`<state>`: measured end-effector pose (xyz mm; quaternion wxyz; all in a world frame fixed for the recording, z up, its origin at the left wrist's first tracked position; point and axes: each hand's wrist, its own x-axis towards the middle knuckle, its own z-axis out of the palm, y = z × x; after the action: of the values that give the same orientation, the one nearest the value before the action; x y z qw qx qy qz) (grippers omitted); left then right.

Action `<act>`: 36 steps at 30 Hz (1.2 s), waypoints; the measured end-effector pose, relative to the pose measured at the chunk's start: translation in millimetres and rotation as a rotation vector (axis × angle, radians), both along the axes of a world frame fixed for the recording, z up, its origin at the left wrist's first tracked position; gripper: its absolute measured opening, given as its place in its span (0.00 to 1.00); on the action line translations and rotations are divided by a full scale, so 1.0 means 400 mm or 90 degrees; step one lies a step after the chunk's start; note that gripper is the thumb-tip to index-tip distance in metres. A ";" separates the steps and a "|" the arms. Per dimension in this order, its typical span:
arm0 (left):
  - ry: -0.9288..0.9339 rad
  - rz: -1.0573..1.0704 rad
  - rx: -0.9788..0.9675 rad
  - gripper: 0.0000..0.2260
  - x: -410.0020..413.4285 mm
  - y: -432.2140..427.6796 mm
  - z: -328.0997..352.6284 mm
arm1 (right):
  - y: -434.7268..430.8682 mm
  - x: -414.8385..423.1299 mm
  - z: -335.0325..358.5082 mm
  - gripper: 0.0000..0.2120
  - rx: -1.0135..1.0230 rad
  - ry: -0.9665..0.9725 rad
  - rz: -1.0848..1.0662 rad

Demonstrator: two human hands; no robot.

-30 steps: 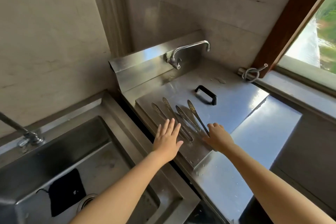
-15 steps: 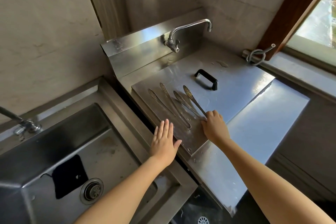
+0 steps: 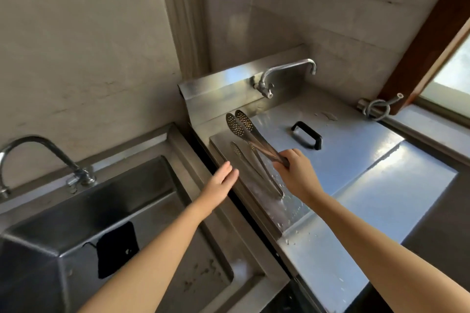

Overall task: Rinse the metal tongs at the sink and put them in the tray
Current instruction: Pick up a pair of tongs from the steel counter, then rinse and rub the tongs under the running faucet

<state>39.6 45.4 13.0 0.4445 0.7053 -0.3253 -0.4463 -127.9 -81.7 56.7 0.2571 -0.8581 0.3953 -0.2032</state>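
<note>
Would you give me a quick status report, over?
Right hand grips tongs above lid. Left hand open, empty. Second tongs lie on lid. Way to sink looks open.

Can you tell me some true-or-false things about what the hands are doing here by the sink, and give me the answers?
1. The right hand grips a pair of metal tongs, lifted off the counter. True.
2. The left hand grips tongs too. False: its fingers are straight and hold nothing.
3. A second pair of tongs lies on the steel cover. True.
4. Water is pouring from the back faucet. False: no stream shows.
5. The cover's handle is red. False: it is black.
</note>
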 end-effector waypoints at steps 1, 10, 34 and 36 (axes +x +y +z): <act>0.073 0.060 -0.057 0.32 0.025 0.011 0.034 | 0.019 0.026 0.026 0.08 -0.002 -0.017 0.026; 0.418 0.276 -0.515 0.23 0.227 0.181 0.254 | 0.267 0.291 0.181 0.07 0.057 -0.098 0.283; 0.198 0.841 -0.384 0.14 0.527 0.993 0.108 | 0.733 0.927 -0.126 0.28 -0.026 0.264 0.564; 0.210 0.857 -0.339 0.13 0.548 1.000 0.053 | 0.738 0.971 -0.175 0.27 -0.041 0.276 0.530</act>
<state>258.7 445.5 34.2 0.8211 0.5441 0.1509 -0.0838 260.6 213.5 -13.3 0.2015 -0.9739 0.0558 0.0887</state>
